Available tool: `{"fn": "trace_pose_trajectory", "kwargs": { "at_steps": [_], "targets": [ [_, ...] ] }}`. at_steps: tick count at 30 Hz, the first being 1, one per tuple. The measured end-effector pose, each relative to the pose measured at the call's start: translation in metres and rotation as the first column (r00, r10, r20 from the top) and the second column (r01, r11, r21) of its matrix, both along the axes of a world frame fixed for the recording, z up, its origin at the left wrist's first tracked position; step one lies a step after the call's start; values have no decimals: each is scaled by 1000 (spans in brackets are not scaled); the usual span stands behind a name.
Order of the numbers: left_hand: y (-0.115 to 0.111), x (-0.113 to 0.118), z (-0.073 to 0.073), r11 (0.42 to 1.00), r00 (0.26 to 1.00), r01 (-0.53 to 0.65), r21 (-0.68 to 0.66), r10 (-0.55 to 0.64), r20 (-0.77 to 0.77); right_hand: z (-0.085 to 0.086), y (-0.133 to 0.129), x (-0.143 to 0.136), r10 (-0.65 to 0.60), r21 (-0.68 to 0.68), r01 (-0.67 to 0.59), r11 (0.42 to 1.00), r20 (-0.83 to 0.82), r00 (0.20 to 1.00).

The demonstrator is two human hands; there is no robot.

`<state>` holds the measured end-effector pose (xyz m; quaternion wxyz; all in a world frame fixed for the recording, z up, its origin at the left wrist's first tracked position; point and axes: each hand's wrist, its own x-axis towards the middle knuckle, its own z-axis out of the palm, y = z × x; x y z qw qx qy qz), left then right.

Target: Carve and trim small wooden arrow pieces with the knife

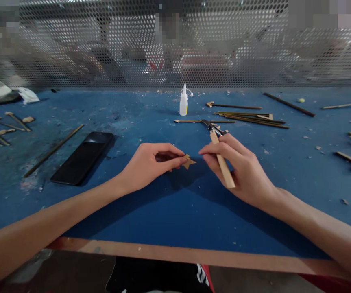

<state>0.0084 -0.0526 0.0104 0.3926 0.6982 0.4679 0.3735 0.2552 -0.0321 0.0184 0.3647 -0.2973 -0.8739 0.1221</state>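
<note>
My left hand [151,162] pinches a small tan arrowhead-shaped piece [189,162] between thumb and fingertips, just above the blue table [175,211]. My right hand [239,167] grips a flat pale wooden handle [223,164] with a dark blade [211,125] sticking out past the fingers. The two hands sit close together at the table's middle, fingertips a few centimetres apart.
A black phone [83,156] lies left of my hands beside a long thin stick [55,149]. A white glue bottle [183,101] stands at the back. Several dark sticks [248,118] lie back right, more shaped pieces [1,128] at far left. A perforated metal screen [175,49] closes the back.
</note>
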Motion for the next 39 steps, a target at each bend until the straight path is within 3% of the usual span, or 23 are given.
{"fn": "trace_pose_trajectory", "kwargs": {
  "at_steps": [3, 7, 11, 17, 20, 26, 31, 36, 39],
  "targets": [
    [-4, 2, 2, 995, 999, -42, 88, 42, -2, -1, 1, 0, -4, 26, 2, 1000, 96, 995],
    [-9, 3, 3, 960, 990, 8, 278, 31, -135, -2, -3, 0, 30, 18, -33, 999, 138, 990],
    [-11, 5, 5, 908, 968, 60, 414, 48, -245, -1, -7, 1, 45, 36, -52, 998, 166, 985],
    [-14, 8, 5, 795, 953, 108, 597, 87, -289, 4, -11, 1, 45, 86, -64, 994, 210, 977],
    [-15, 10, 6, 780, 956, 123, 613, 74, -285, 6, -12, 0, 48, 119, -75, 990, 212, 976],
    [-16, 13, 8, 829, 963, 72, 554, 87, -254, 7, -14, -1, 32, 116, -58, 992, 215, 976],
    [-16, 5, 6, 671, 917, 170, 722, 160, -364, 3, -14, 1, 68, 16, -72, 997, 181, 981],
    [-17, -6, 8, 545, 808, 351, 762, 235, -540, 0, -14, 1, 84, -23, -82, 996, 156, 984],
    [-17, -7, 12, 423, 753, 453, 785, 290, -591, 0, -15, 0, 88, -36, -83, 996, 156, 984]
  ]
}}
